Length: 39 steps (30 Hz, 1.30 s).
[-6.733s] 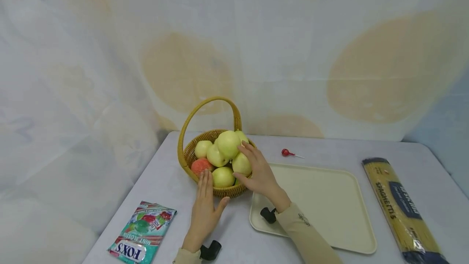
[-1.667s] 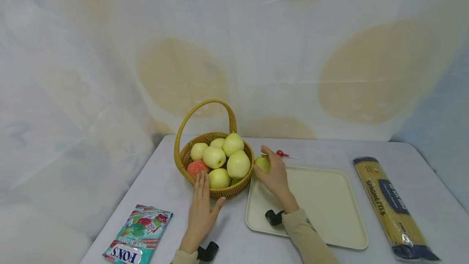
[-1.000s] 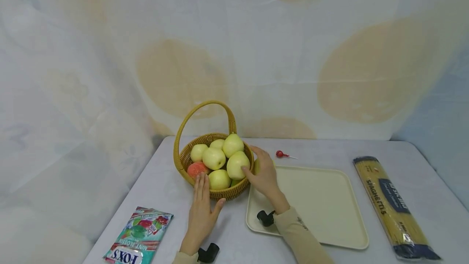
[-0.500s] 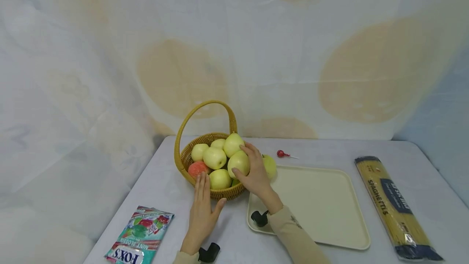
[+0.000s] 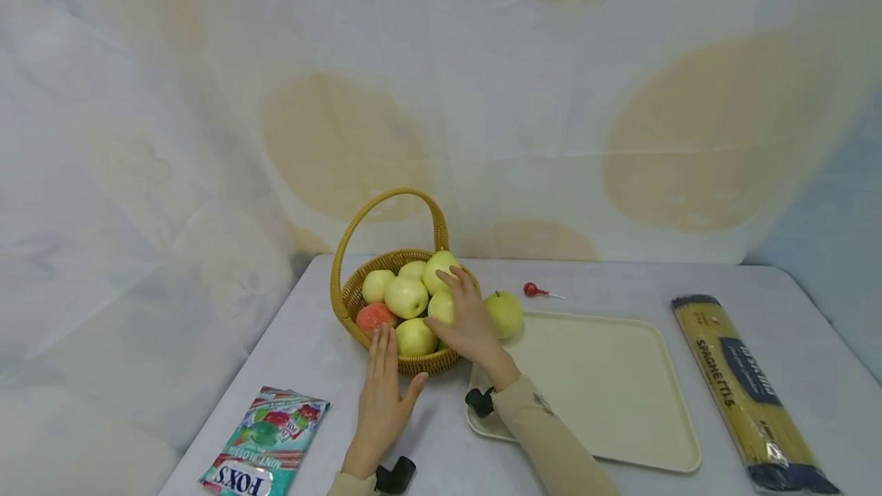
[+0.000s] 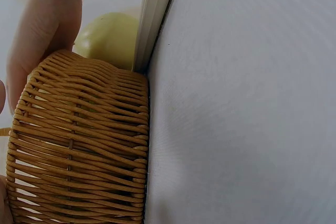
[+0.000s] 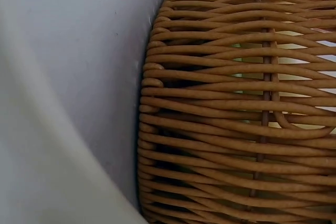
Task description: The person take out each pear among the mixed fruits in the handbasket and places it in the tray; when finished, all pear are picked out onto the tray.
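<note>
A wicker basket with a tall handle holds several pale yellow-green apples and one red fruit. My left hand lies against its front with straight fingers, the tips at the rim beside the red fruit. Over the basket's right side reaches my right hand, fingers and thumb spread on either side of a pale apple that it partly hides. Outside the basket, at the tray's back left corner, sits a greener apple. Woven basket wall fills much of the right wrist view.
A cream tray lies right of the basket, under my right forearm. Behind it is a red lollipop. A spaghetti pack lies at the far right, and a Fox's candy bag at the front left.
My right hand has let go of the greener apple at the tray's back left corner and moved left over the basket onto a pale apple. My left hand has stayed at the basket's front.
</note>
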Tool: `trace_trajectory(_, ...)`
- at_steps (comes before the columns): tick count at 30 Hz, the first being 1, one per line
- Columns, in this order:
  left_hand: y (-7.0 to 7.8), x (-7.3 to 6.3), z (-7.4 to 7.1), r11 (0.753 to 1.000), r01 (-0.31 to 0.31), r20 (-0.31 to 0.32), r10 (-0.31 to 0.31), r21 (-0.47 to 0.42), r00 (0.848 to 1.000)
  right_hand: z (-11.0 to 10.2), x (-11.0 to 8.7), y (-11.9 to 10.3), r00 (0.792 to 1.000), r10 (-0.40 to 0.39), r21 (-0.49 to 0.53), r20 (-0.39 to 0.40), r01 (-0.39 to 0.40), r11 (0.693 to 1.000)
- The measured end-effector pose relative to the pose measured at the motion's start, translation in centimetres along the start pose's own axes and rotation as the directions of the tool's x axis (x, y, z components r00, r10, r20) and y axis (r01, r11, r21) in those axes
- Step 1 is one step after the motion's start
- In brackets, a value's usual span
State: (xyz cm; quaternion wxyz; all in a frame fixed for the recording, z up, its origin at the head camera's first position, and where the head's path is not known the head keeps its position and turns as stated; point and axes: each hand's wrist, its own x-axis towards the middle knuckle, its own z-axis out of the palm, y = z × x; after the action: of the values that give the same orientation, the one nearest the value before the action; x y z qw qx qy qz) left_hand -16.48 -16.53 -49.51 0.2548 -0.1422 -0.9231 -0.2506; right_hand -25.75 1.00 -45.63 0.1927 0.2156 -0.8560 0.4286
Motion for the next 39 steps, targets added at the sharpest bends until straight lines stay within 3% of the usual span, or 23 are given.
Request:
trace_trajectory(8, 0.2, -0.1, 0.1, 1.000, 0.002, 0.003, -0.002, -0.002, 1.000, 0.1, 0.0, -0.1, 1.000, -0.005, -0.034, -0.020, 0.005, 0.999)
trace_trajectory(18, 0.3, -0.2, 0.3, 1.000, -0.011, -0.006, 0.011, -0.004, 1.000, -0.5, -0.4, 0.0, 0.997, -0.006, 0.085, -0.077, 0.013, 0.996)
trace_trajectory(25, 0.2, 0.0, 0.5, 1.000, -0.018, -0.012, 0.018, -0.004, 1.000, -1.1, -0.4, 0.3, 0.983, -0.098, 0.094, -0.156, 0.113, 0.989)
trace_trajectory(32, 0.2, 0.1, 0.4, 1.000, -0.009, -0.007, 0.009, -0.008, 1.000, -1.9, -0.6, 0.2, 0.974, -0.123, 0.131, -0.188, 0.149, 0.980)
trace_trajectory(39, -0.1, 0.0, 0.1, 1.000, 0.004, 0.002, -0.004, -0.002, 1.000, -3.7, -0.7, 1.0, 0.959, -0.053, 0.148, -0.280, 0.097, 0.984)
